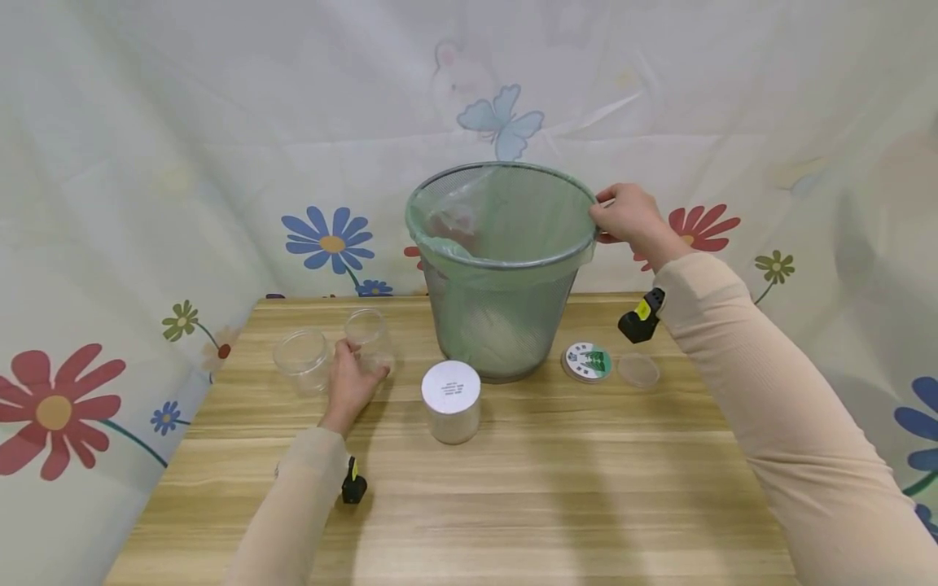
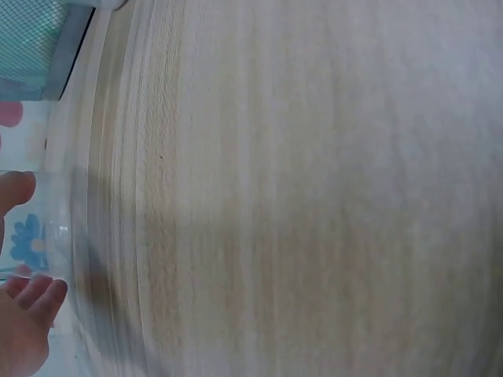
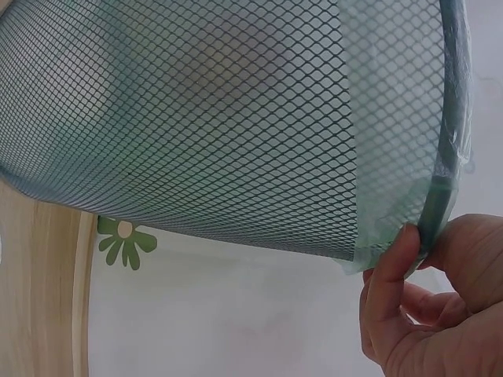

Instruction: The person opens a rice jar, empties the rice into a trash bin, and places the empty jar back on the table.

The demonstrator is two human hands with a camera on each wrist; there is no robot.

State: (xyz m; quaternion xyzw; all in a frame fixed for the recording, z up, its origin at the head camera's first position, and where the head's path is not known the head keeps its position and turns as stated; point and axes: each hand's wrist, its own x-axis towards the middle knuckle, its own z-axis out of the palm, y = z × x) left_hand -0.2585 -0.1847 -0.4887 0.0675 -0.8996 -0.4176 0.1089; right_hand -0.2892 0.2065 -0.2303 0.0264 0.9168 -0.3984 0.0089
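A wire-mesh waste bin (image 1: 506,325) lined with a green plastic bag (image 1: 542,220) stands at the back of the table. My right hand (image 1: 628,213) pinches the bin's rim and bag edge at the right side; the right wrist view shows the thumb and fingers on either side of the rim (image 3: 442,188). At the left, my left hand (image 1: 353,387) holds a clear, see-through jar (image 1: 366,327) low down, thumb and fingers on opposite sides. A second clear jar (image 1: 300,354) stands just left of that hand.
A clear jar with a white printed top (image 1: 450,389) stands before the bin. Right of the bin lie a round green-and-white printed lid (image 1: 587,361) and a clear disc (image 1: 638,370). A flowered curtain (image 1: 242,163) hangs behind the wooden table (image 1: 513,505).
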